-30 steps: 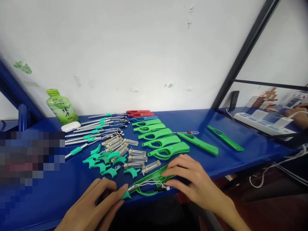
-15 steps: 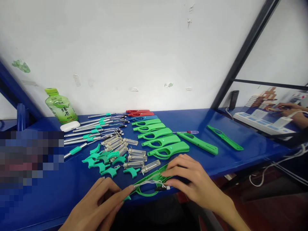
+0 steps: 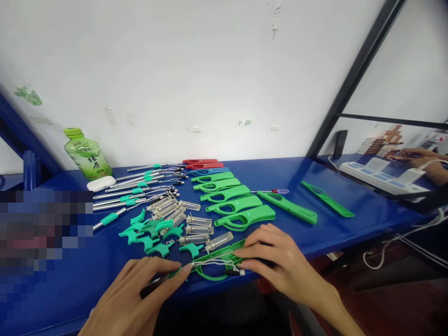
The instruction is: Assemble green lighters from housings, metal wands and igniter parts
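At the near table edge lies an open green lighter handle half point(image 3: 214, 254), inner side up, its rear end held by my right hand point(image 3: 280, 256). My left hand point(image 3: 140, 289) pinches a lighter nozzle point(image 3: 175, 272) with a teal collar at the handle's front end. Most of the nozzle is hidden by that hand. From it, white wires point(image 3: 219, 262) run over the handle to a black igniter piece point(image 3: 235, 272) beside my right fingertips. Just beyond are clear fuel tanks point(image 3: 219, 241) and teal triggers point(image 3: 191, 250).
Several green handles point(image 3: 245, 217), plus red point(image 3: 205, 165) and blue ones, line the middle. Wired nozzles point(image 3: 129, 200) lie left, near a tea bottle point(image 3: 89, 156) and a white case point(image 3: 101, 183). A screwdriver point(image 3: 280, 191) and green halves point(image 3: 325, 198) lie right, before a power strip point(image 3: 385, 179).
My left hand has turned and its fingers have spread forward along the nozzle. The wires and igniter piece have shifted slightly left. My right hand has hardly moved.
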### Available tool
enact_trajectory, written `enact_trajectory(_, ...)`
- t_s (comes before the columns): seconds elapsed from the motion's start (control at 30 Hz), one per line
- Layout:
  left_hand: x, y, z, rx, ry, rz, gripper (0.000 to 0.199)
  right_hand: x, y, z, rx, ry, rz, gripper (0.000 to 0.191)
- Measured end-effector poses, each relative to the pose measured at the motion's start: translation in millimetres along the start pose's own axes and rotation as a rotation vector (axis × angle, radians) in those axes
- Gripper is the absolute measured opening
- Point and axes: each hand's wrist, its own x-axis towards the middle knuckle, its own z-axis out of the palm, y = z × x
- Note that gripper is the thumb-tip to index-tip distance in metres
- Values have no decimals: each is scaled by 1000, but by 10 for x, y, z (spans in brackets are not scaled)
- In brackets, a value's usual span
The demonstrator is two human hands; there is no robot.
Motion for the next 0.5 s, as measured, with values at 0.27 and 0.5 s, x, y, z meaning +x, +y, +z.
enact_trajectory(0.27, 34, 15, 11, -175, -36, -70, 37, 0, -8, 3, -29, 31, -41, 13)
enact_trajectory(0.5, 37, 43, 5, -171, -57, -107, 36, 1, -8, -2, -33, 33, -40, 13)
